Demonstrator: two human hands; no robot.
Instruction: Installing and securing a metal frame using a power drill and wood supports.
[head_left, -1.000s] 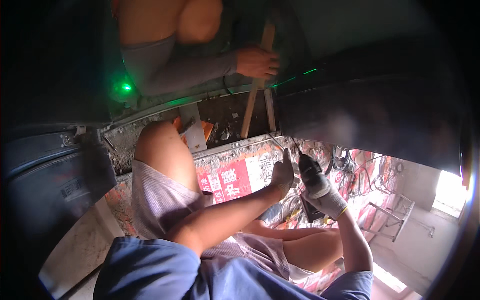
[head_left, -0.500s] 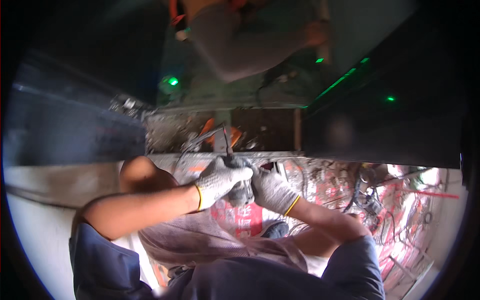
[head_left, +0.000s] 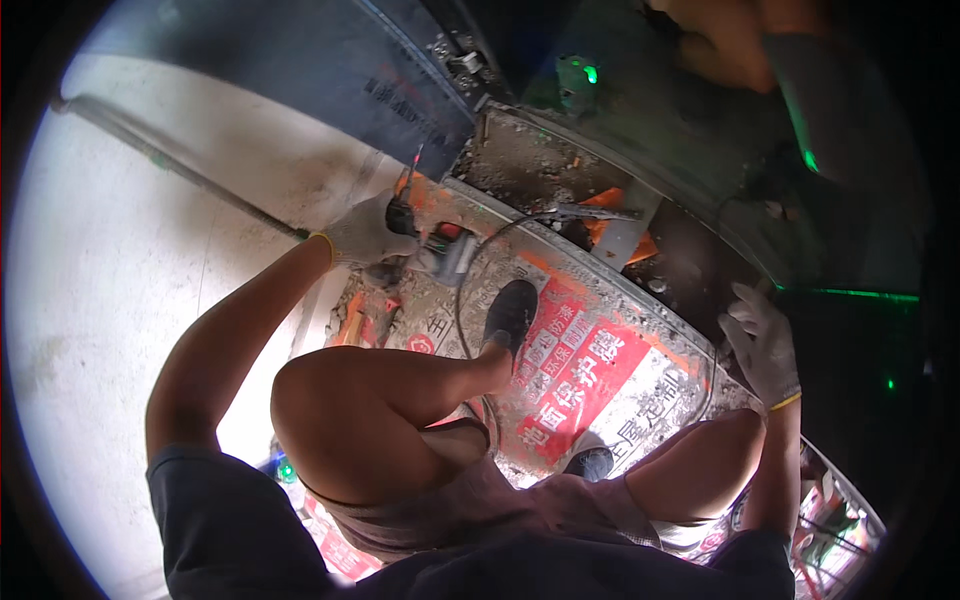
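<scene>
My left hand (head_left: 370,230), in a pale knit glove with a yellow cuff, is closed round a dark cordless drill (head_left: 400,215). The drill is low over the littered floor, its thin bit towards the dark panel. What looks like its battery end (head_left: 455,255) sticks out to the right of the glove. My right hand (head_left: 763,345), gloved alike, is held out at the right with fingers apart and nothing in it. It is beside the dark gap along the metal sill; I cannot tell whether it touches anything.
Red and white printed sheeting (head_left: 570,380) covers the floor under my feet. A cable (head_left: 462,300) runs over it. Across the debris-strewn gap lie a metal plate (head_left: 628,235) and orange pieces. Beyond, a green-lit device (head_left: 578,85) stands near a dark panel (head_left: 400,90).
My hands have parted. The left has carried the drill left and lower, while the right has let go and moved far right. The view has turned and shows more of the floor.
</scene>
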